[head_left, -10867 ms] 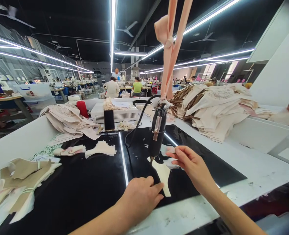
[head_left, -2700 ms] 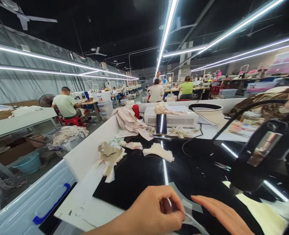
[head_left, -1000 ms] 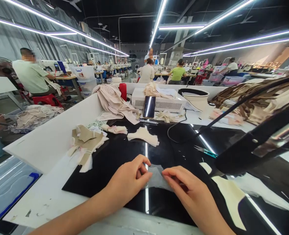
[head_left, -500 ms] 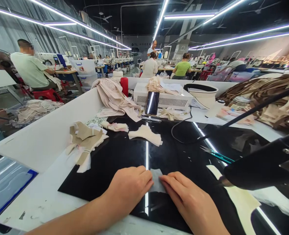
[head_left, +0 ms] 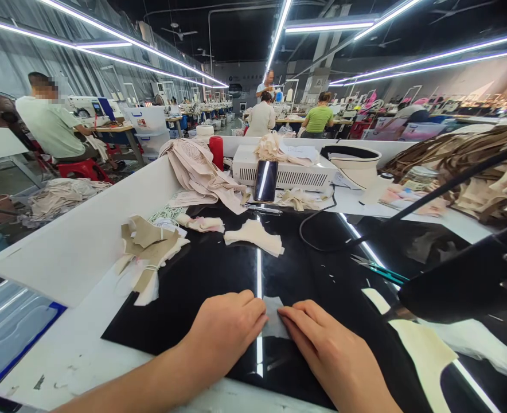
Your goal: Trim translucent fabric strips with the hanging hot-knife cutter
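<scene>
While I stood by the bench, this is what I counted:

Hands: two, both the worker's own. The left hand [head_left: 225, 330] and the right hand [head_left: 326, 350] lay palm-down side by side, fingers flattened, each pressing an edge of the same thin piece.
Sheer fabric piece [head_left: 274, 321]: one, greyish and see-through, flat on the black mat [head_left: 193, 275] at the near edge, right between the two sets of fingertips. Pinned down, not gripped.
Cutting tool [head_left: 464, 284]: one, black, hanging at a tilt just right of the right hand, its cord running back across the mat.
Cream pattern piece [head_left: 417, 350]: one, under the tool's tip.
Scissors [head_left: 380, 268]: one pair, teal handles, on the mat.
Small cloth stacks: three on the far-left part of the mat, the tan bundle [head_left: 148, 249] nearest.
Phone [head_left: 265, 180]: one, propped against the white box [head_left: 288, 172].
Red cone [head_left: 216, 152]: one.
Other people: four that I could make out, well apart from this bench.
</scene>
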`<action>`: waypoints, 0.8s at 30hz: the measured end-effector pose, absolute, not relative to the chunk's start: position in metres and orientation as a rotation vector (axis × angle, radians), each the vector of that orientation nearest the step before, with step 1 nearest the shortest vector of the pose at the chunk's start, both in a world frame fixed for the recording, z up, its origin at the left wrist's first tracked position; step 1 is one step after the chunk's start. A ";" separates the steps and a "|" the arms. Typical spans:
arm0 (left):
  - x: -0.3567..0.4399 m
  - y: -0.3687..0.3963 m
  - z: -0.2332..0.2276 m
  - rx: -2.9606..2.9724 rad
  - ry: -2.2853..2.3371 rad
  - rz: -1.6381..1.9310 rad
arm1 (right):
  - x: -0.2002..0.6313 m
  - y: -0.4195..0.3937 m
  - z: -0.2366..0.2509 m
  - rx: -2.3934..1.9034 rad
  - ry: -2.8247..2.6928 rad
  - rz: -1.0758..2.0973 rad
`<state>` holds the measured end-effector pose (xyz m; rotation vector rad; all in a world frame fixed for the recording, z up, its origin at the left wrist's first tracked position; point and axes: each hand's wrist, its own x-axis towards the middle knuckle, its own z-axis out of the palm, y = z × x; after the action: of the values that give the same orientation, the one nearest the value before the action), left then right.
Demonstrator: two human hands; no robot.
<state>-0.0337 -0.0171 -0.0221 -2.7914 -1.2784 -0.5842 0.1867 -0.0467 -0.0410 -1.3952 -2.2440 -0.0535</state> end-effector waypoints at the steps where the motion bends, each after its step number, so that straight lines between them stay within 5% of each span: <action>1: -0.034 -0.017 -0.022 -2.794 -1.286 -0.588 | 0.187 -0.047 -0.041 -1.392 -2.240 -0.058; 24: -0.025 -0.022 -0.029 -2.847 -0.822 -0.862 | 0.176 -0.044 -0.032 -1.350 -2.185 -0.178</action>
<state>-0.0251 -0.0219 -0.0293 -2.8470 -0.8222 -0.8624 0.1762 -0.0444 -0.0322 -1.3501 -2.1851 -0.1784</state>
